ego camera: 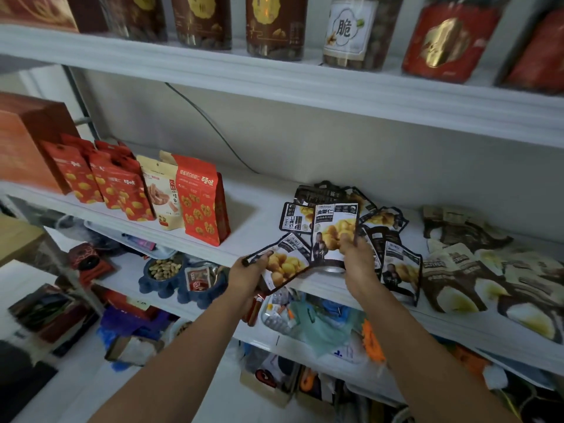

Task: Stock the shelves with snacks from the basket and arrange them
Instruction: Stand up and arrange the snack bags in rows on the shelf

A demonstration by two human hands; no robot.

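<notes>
Thumb on the front and fingers curled behind, the right hand (355, 257) pinches the lower right edge of a black chestnut packet (334, 227). It stands upright over the front lip of the middle shelf (259, 203), long axis vertical, top upward. The left hand (247, 274) grips a second chestnut packet (285, 264) by its left corner, tilted, top pointing up and right. Behind them more black packets (384, 221) lie fanned on the shelf, and red pouches (201, 206) stand further left.

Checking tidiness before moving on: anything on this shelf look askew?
Yes. The black chestnut packets lie in a loose overlapping heap at mixed angles, while the red pouches to the left stand upright in a row.
</notes>
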